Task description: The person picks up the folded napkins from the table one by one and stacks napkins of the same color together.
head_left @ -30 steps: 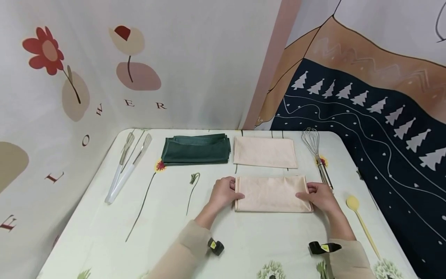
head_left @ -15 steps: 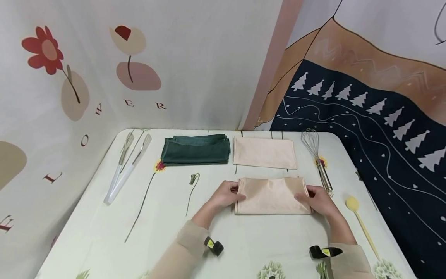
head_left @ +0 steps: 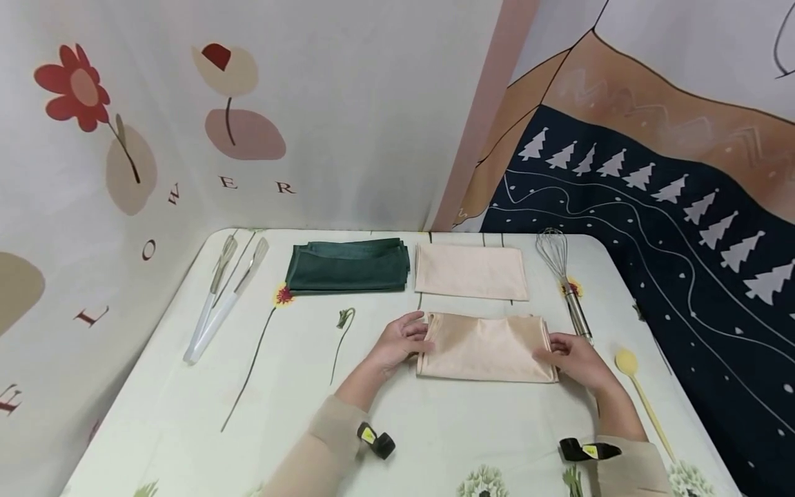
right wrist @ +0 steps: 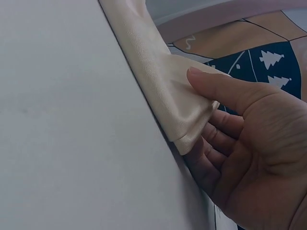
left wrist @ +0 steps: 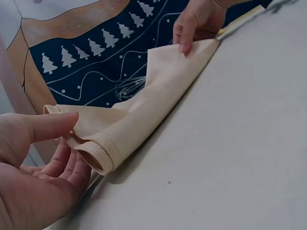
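A folded light peach cloth napkin [head_left: 487, 348] lies across the middle of the table between both hands. My left hand [head_left: 400, 342] pinches its left end, thumb on top and fingers beneath the layered, hemmed edge seen in the left wrist view. At the other end my right hand [head_left: 577, 359] grips the napkin, its thumb pressing on top and the fingers under the corner, as the right wrist view shows. The napkin's ends are lifted and the fabric dips in between. Just behind it lies a second folded peach napkin [head_left: 472, 271], beside a folded dark green napkin [head_left: 349, 266].
Tongs [head_left: 220, 310] with white handles lie at the left of the table. A metal whisk [head_left: 568, 286] sits near the right hand, with a yellow spoon [head_left: 642, 393] at the right edge. Printed curtains [head_left: 348, 124] stand behind the table.
Both hands keep their places at the napkin's ends. The ends have risen a little and the fabric has shifted slightly; the left fingers have spread somewhat.
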The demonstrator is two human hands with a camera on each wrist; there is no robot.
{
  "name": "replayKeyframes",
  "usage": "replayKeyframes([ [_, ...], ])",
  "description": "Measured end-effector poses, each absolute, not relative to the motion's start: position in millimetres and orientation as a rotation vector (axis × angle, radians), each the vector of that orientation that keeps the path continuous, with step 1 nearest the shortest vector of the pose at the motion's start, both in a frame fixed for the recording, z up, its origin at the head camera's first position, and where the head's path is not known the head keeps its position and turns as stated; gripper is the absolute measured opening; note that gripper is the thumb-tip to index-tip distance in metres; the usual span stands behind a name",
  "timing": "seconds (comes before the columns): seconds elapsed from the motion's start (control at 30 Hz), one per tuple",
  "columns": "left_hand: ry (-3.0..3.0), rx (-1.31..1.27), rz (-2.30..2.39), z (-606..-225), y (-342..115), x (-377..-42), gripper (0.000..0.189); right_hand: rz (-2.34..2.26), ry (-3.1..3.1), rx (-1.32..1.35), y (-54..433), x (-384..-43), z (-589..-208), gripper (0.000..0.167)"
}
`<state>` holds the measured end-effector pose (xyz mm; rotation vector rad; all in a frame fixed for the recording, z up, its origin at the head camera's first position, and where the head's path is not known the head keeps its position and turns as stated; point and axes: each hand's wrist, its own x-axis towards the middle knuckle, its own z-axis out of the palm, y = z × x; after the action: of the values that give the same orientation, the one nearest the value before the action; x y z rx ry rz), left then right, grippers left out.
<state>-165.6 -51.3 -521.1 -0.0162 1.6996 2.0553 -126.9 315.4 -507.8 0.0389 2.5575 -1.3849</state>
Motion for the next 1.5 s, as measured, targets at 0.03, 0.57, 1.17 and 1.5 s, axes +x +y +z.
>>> replayKeyframes([
  [0.03, 1.696, -0.024, 2.055, -521, -52, -165, 0.071, -1.392, 2.55, 0.043, 316, -127, -508, 0.037],
  [0.57, 2.304, 0.262, 1.517, -514, -57, -154, 0.019, -1.37, 2.491, 0.008, 320, -118, -506, 0.045],
  [1.17, 2.336, 0.153, 1.702, -506, -53, -176, 0.022, -1.532, 2.629, 0.022, 311, -132, -499, 0.028],
  [1.5, 2.388, 0.106, 1.739, -496, -54, -201, 0.023, -1.545, 2.719, 0.086, 305, -155, -498, 0.031],
])
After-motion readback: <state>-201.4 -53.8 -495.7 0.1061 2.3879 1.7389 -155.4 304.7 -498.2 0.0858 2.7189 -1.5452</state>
